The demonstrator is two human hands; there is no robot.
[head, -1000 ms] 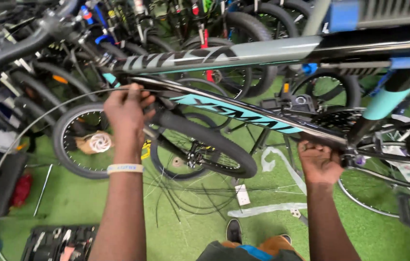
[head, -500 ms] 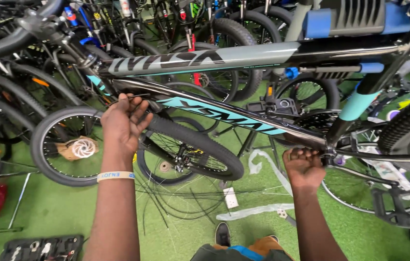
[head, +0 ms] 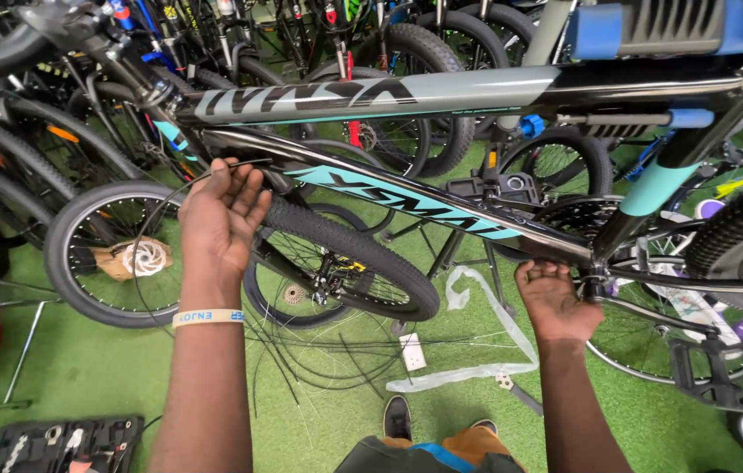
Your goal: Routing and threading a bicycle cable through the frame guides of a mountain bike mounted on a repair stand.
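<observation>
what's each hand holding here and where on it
Left hand pinches a thin black cable near its end by the teal-and-black bike frame's down tube; right hand grips the frame's bottom bracket.

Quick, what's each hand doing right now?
Left hand: fingers pinching a thin black cable at the down tube.
Right hand: closed around the frame's bottom bracket area.
</observation>
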